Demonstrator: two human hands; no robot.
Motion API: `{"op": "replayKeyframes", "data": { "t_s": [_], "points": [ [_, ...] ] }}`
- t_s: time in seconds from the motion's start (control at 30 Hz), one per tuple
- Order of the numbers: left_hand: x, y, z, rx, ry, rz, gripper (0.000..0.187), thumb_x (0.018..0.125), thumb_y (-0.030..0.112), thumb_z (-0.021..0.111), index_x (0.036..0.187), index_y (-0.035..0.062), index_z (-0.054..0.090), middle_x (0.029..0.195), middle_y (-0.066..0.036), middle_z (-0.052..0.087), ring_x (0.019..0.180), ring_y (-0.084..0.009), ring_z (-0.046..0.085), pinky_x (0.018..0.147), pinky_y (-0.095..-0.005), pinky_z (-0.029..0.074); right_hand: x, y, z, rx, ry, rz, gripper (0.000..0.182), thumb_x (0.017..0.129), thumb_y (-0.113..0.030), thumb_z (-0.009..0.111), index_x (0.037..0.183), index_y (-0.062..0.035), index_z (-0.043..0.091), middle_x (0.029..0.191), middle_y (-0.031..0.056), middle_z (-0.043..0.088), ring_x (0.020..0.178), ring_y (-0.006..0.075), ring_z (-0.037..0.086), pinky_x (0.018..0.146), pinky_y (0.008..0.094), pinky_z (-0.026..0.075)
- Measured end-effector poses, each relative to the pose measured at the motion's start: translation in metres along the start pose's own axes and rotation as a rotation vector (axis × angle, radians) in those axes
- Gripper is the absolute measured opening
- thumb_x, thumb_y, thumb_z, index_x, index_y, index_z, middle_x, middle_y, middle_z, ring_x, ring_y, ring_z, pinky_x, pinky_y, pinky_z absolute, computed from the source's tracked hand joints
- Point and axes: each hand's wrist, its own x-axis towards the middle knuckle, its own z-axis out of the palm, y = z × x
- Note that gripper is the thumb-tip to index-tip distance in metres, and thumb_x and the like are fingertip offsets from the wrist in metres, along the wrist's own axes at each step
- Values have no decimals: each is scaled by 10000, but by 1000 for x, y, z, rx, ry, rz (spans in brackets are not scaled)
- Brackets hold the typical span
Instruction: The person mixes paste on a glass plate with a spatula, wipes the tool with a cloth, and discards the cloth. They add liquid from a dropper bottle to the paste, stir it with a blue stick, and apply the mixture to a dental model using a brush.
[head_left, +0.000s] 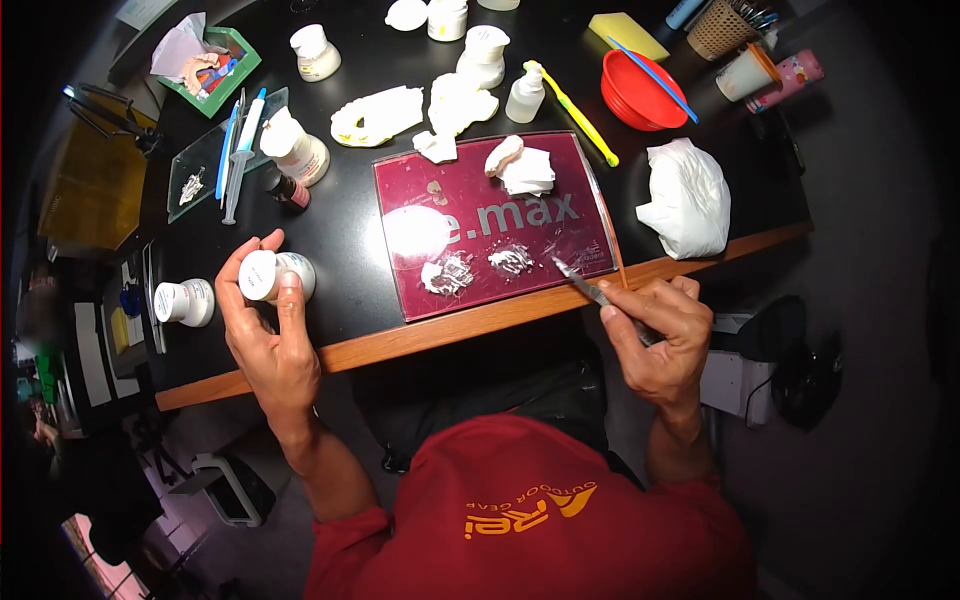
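At the desk's left front, my left hand point(270, 345) is closed around a white-lidded jar point(298, 275), thumb and fingers on its sides. Over the front right of a maroon glass slab point(400, 190), my right hand point(655, 335) pinches a thin metal spatula point(582, 282), its tip near the slab's surface. Two white powdery heaps, one on the left point(447, 275) and a smaller one point(511, 260), lie on the slab. A folded white tissue point(524, 170) rests on its upper part. Behind the slab stands a small clear bottle point(525, 95) beside a yellow-green brush point(585, 128).
Another jar point(185, 302) stands left of my left hand. A dark bottle point(287, 188), a syringe point(243, 150) and a larger jar point(297, 150) are behind it. Crumpled white tissue point(688, 200) lies right of the slab, with a red bowl point(640, 95) farther back. A wooden edge point(450, 330) borders the desk.
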Motion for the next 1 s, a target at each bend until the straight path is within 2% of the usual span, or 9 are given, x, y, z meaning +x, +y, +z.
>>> {"op": "replayKeyframes", "data": {
  "t_s": [0.23,0.33,0.47,0.5,0.6,0.63,0.8,0.93,1.0],
  "points": [
    [-5,4,-1,-142,25,-20,431,1078,95,548,1485,-16,460,1245,-140,662,1056,-168,611,966,-337,493,-12,8,-6,-100,69,46,247,771,-56,829,1017,-78,843,641,-9,617,557,154,461,706,346,314],
    [-4,-2,2,-318,79,63,443,1070,93,514,1488,-35,447,1195,-138,645,1007,-173,603,968,-345,481,-14,5,-1,-112,55,50,237,769,-61,833,1005,-81,843,645,-9,621,563,155,471,724,349,320],
    [-4,-3,1,-307,88,110,502,1085,262,447,1465,-66,456,1031,-152,660,922,-161,587,897,-310,467,-13,-2,2,-52,21,37,227,764,-66,833,990,-79,838,641,-6,629,560,155,474,723,346,326],
    [-4,2,5,-329,107,95,516,1094,326,413,1411,-72,502,935,-142,666,859,-151,587,814,-283,465,-13,-2,4,-18,22,42,228,764,-65,831,992,-78,836,640,-4,630,558,156,474,717,343,326],
    [-8,9,10,-344,55,67,540,1127,375,362,1377,-78,513,897,-147,653,832,-178,604,765,-297,495,-8,-6,3,66,9,42,230,765,-54,817,995,-60,826,646,16,645,563,161,499,695,336,336],
    [-8,15,17,-397,92,57,491,1104,362,428,1295,-65,576,859,-117,677,757,-119,569,716,-250,446,-6,-9,3,100,4,44,229,765,-51,814,994,-55,825,650,21,649,569,162,511,694,336,344],
    [-10,23,29,-504,-10,34,627,1134,515,367,1114,-52,633,827,-121,688,762,-133,613,714,-256,471,9,-28,5,248,10,-2,232,768,-40,799,999,-29,811,693,51,684,591,189,569,679,340,388],
    [-9,24,34,-498,-105,81,733,1128,614,244,1100,-31,593,782,-129,636,727,-181,620,704,-292,517,24,-50,6,322,-27,-117,209,784,-45,784,991,-27,805,716,48,704,586,171,571,677,336,365],
    [-9,17,35,-668,-168,92,629,1074,582,414,1187,-24,538,808,-141,638,719,-162,605,677,-282,503,28,-55,10,351,-29,-136,211,786,-43,787,995,-26,803,722,46,709,587,165,571,683,336,364]
  ]
}}
